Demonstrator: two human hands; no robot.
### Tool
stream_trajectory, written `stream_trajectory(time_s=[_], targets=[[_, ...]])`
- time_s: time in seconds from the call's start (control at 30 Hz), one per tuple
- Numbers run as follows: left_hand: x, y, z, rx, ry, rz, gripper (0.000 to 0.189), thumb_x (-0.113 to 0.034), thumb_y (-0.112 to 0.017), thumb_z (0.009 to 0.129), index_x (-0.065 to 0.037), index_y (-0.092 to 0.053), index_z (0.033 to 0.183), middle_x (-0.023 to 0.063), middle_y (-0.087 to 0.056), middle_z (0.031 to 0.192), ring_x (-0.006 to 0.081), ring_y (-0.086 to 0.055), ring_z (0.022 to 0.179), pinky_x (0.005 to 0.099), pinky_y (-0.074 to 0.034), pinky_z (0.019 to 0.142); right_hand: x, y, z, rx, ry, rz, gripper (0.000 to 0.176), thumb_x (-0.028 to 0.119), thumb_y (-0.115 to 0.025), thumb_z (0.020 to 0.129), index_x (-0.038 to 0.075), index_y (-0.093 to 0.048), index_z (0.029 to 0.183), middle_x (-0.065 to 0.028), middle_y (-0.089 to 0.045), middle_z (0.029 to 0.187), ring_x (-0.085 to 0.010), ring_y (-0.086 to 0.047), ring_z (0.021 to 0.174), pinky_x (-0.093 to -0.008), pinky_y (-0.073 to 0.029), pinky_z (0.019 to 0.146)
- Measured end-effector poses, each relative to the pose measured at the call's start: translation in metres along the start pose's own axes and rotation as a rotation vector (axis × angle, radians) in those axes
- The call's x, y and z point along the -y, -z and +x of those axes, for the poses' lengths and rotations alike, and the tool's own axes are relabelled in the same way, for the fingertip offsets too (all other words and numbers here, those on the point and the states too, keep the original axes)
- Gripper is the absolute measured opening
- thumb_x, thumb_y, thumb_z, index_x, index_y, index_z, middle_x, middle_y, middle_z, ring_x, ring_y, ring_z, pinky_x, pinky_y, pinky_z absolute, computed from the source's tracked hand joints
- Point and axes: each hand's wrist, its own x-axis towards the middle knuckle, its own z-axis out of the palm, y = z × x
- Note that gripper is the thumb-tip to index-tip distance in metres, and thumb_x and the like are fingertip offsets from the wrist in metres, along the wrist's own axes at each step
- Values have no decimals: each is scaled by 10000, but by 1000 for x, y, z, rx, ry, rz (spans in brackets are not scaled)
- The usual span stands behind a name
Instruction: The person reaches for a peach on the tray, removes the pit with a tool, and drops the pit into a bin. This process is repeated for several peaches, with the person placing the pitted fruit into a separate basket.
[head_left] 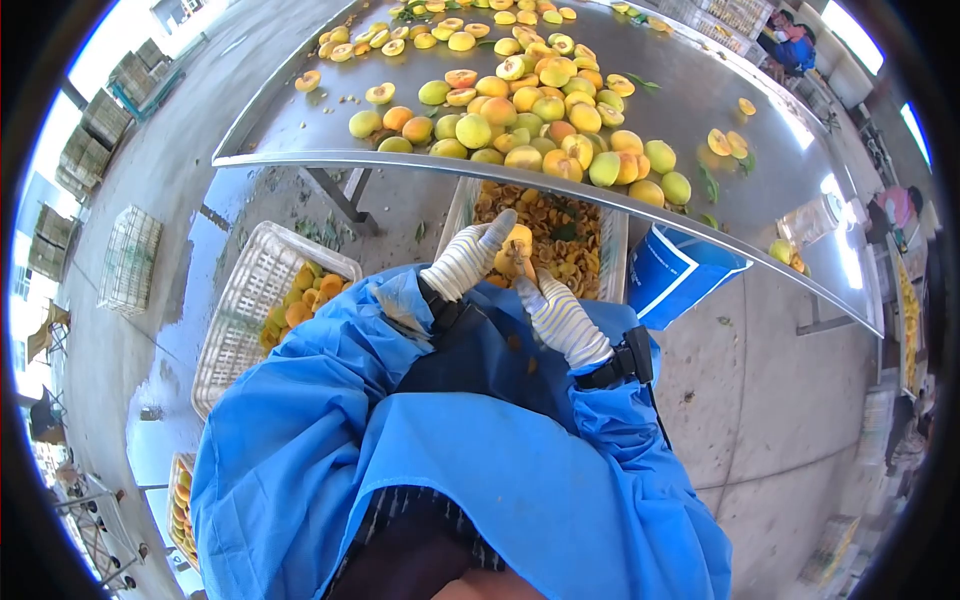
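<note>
My left hand (468, 256), in a striped knit glove with grey fingertips, is closed around a yellow peach (519, 238) in front of my lap. Just below it, my right hand (566, 322) wears the same kind of glove. Its fingers are pinched together against the fruit's lower side, on something narrow and orange-brown that I cannot make out. Beneath both hands stands a crate (612, 262) full of brownish pits and scraps. Whole and halved peaches (540, 105) are heaped on the metal table (270, 125) ahead of me.
A white basket (232, 330) of peaches stands at my left, with another basket (180, 520) behind it. A blue container (672, 275) sits under the table's right side. A clear plastic jar (808, 220) lies near the right edge. Other people (793, 50) are at the far right.
</note>
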Motion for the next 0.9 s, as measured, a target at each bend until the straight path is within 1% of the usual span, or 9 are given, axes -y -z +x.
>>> stream_trajectory(time_s=[0.13, 0.2, 0.27, 0.33, 0.43, 0.5, 0.63, 0.87, 0.9], targets=[[10, -12, 0, -19, -239, -135, 523, -516, -607, 912, -31, -630, 1107, 45, -652, 983, 114, -629, 859, 247, -527, 742, 15, 1, -3, 149, -395, 352, 426, 438, -528, 973, 50, -565, 1146, -64, -561, 640, -196, -555, 510, -347, -458, 483], [9, -18, -2, -54, -300, -80, 508, -512, -604, 916, -37, -632, 1093, 48, -651, 985, 116, -632, 858, 249, -531, 728, -3, -17, 4, -40, 8, 130, 415, 477, -532, 963, 87, -560, 1102, -8, -486, 599, -123, -468, 441, -291, -386, 404], [4, -5, 0, 48, -164, -96, 505, -502, -610, 917, -27, -638, 1086, 43, -652, 950, 114, -627, 832, 244, -521, 729, -14, -18, 2, -11, 6, 131, 411, 505, -537, 955, 109, -552, 1066, 19, -444, 575, -90, -420, 402, -268, -352, 362], [4, 3, 1, 113, -39, -110, 502, -493, -618, 917, -24, -641, 1094, 36, -649, 924, 112, -621, 821, 238, -513, 733, 32, 1, -13, 240, -389, 355, 414, 522, -541, 947, 118, -541, 1038, 17, -437, 571, -99, -411, 393, -276, -356, 357], [2, -12, -7, -1, -267, -36, 480, -474, -625, 920, -25, -647, 1088, 28, -651, 896, 110, -623, 763, 236, -511, 696, 20, -2, -11, 371, -405, 836, 428, 552, -527, 944, 127, -528, 992, 19, -435, 564, -97, -411, 393, -271, -343, 356], [0, -20, -11, -55, -380, -21, 465, -466, -627, 922, -28, -647, 1078, 31, -652, 892, 104, -625, 748, 235, -511, 680, 23, -6, -11, 326, -414, 726, 423, 557, -518, 947, 134, -519, 962, 24, -431, 560, -92, -405, 392, -264, -333, 359], [-6, -2, -7, 128, -7, -91, 499, -490, -642, 902, -18, -645, 1063, 53, -665, 901, 131, -642, 794, 238, -516, 684, 21, -5, -9, 298, -303, 319, 431, 576, -506, 946, 148, -500, 902, 36, -423, 550, -80, -391, 391, -251, -314, 357], [-46, 2, -23, 312, 273, 85, 620, -614, -598, 874, -44, -638, 1114, 55, -654, 897, 127, -623, 780, 258, -513, 748, 25, 9, -11, 491, -516, 877, 454, 584, -526, 933, 131, -524, 896, 38, -415, 543, -82, -378, 378, -236, -297, 350], [-43, -1, -23, 262, 140, 35, 611, -604, -596, 880, -51, -631, 1139, 47, -649, 912, 117, -614, 781, 252, -509, 744, 24, 8, -10, 477, -499, 910, 454, 583, -526, 934, 130, -525, 904, 36, -415, 545, -82, -378, 375, -235, -297, 348]])
